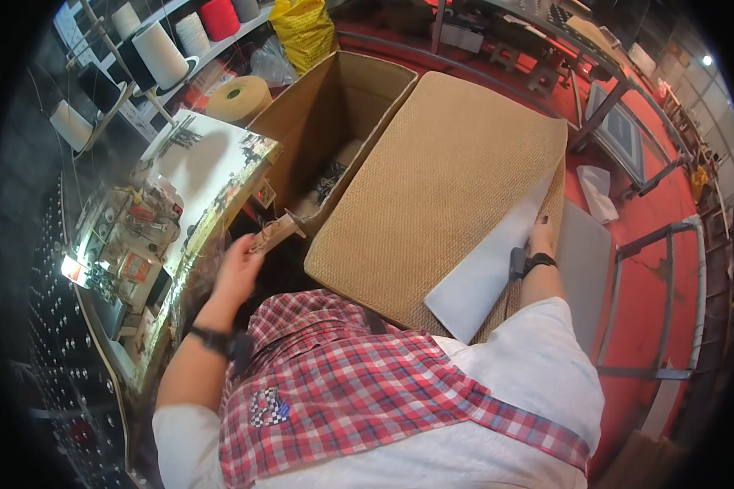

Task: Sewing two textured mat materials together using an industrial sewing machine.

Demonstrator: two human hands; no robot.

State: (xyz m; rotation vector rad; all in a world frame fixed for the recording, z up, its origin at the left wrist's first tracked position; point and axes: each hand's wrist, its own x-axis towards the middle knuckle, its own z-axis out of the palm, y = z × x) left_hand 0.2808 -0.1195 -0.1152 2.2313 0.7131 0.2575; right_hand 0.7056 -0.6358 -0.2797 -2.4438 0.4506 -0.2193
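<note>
My left hand [238, 270] grips a small tool [276, 231] with a brownish handle, held out toward the open cardboard box [302, 130]. My right hand [541, 238] holds the right edge of a large tan woven mat [440, 187] together with a pale grey sheet [489, 273] that lies folded over the mat's near right corner. The mat rests flat in front of me, covering part of the box. Both wrists wear dark bands. My red checked shirt fills the lower middle of the view.
A cluttered worktable [204, 163] with small items stands at left. Behind it are shelves with thread cones [161, 54] and a tape roll [238, 98]. A yellow bag [303, 31] sits at the back. Red floor [652, 269] and metal frames [669, 244] lie at right.
</note>
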